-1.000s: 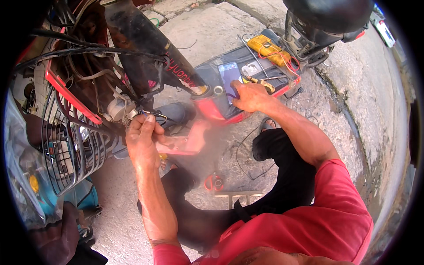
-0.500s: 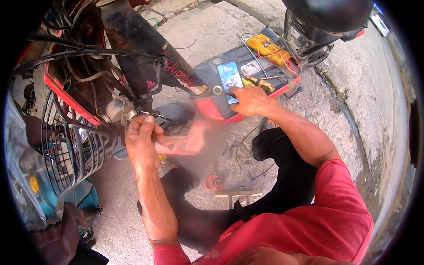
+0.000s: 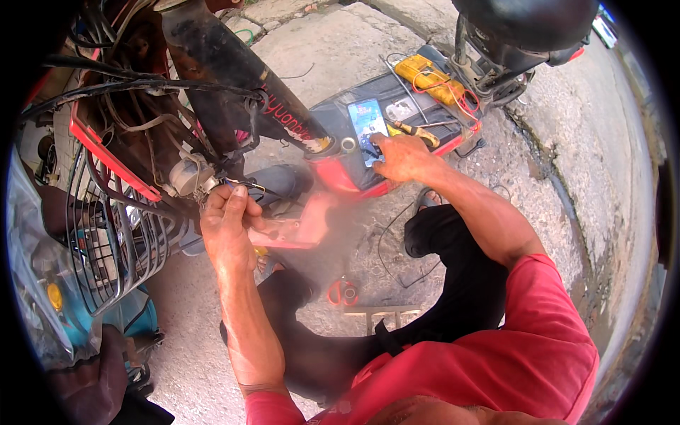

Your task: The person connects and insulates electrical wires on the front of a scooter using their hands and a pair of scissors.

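My left hand is closed in a pinch on thin wires, next to a round, dusty metal part below the scooter's bared steering column. Part of the pinch is hidden by the fingers. My right hand reaches over the scooter's footboard. Its fingertips touch the lower part of a phone's lit screen, and nothing is gripped in it. The phone lies flat on the footboard. Beside it are yellow-handled pliers and a yellow multimeter with red leads.
Bundled cables hang at the scooter's front, above a wire basket. A black seat rises at the far right. Between my feet, red-handled scissors lie on the concrete, near a loose black wire.
My right hand has shifted slightly on the phone, its fingers moving a little rightward on the screen. The picture on the phone has changed somewhat. My left hand stays in place.
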Demonstrator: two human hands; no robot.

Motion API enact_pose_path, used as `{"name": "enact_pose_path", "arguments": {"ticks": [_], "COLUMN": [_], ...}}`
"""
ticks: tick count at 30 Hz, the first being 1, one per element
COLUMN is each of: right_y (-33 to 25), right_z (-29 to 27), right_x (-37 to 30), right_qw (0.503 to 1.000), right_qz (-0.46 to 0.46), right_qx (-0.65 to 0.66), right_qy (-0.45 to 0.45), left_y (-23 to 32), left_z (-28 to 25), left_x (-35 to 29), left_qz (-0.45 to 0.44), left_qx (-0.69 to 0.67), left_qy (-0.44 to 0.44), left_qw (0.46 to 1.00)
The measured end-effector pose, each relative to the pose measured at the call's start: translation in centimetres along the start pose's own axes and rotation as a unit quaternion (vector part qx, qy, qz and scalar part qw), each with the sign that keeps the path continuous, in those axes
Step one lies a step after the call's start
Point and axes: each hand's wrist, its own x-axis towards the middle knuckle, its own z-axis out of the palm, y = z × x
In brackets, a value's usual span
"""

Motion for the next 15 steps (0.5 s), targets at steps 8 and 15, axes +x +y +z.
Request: {"name": "enact_pose_path", "arguments": {"ticks": [8,15], "right_y": [-0.3,-0.3], "right_z": [0.0,-1.0], "right_x": [-0.2,-0.4], "right_qw": [1.000,0.999], "right_qz": [0.004,0.022], "right_qx": [0.027,0.028], "right_qy": [0.016,0.009], "left_y": [-0.2,-0.2], "left_z": [-0.2,-0.2], "left_x": [0.2,0.1], "left_qz": [-0.002,0.001], "left_qx": [0.003,0.001], "left_qy": [0.003,0.000], "left_qw": [1.000,1.000]}}
